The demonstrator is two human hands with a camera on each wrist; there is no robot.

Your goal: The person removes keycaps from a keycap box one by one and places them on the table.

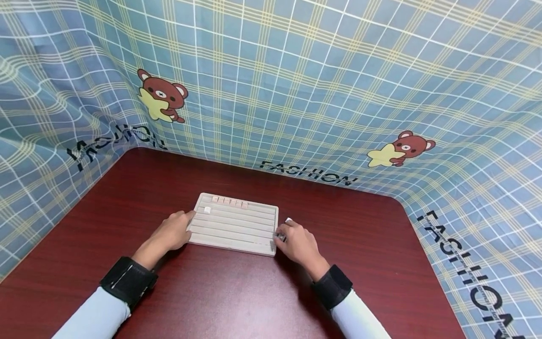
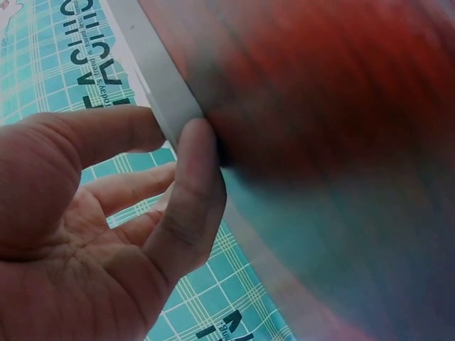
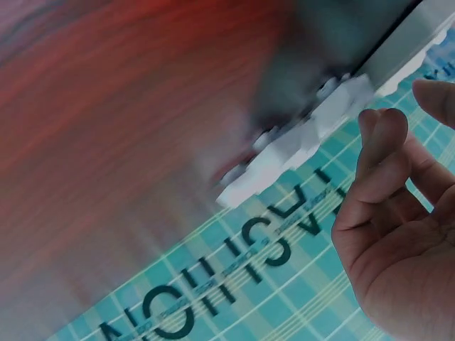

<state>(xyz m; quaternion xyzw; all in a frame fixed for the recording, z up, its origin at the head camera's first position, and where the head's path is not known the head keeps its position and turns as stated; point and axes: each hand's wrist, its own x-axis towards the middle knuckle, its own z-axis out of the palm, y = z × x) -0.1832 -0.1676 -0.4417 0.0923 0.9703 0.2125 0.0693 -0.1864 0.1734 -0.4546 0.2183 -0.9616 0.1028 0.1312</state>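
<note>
A white ridged tray point(image 1: 237, 225) lies on the table, with several pale pink keycaps point(image 1: 230, 201) in a row along its far edge. One white keycap point(image 1: 207, 210) sits just below that row, at the left. My left hand point(image 1: 172, 230) grips the tray's left edge; in the left wrist view, thumb and forefinger meet the tray's side wall point(image 2: 167, 71). Beside the right edge is my right hand point(image 1: 298, 242), its fingers bent and the thumb apart from them. Its fingertips are close to a row of white keycaps point(image 3: 284, 153), mostly hidden by the hand in the head view.
The dark red wooden table point(image 1: 211, 292) reaches back to a blue checked cloth point(image 1: 254, 94) that hangs behind it and on both sides. Black bands point(image 1: 129, 280) are worn on both wrists.
</note>
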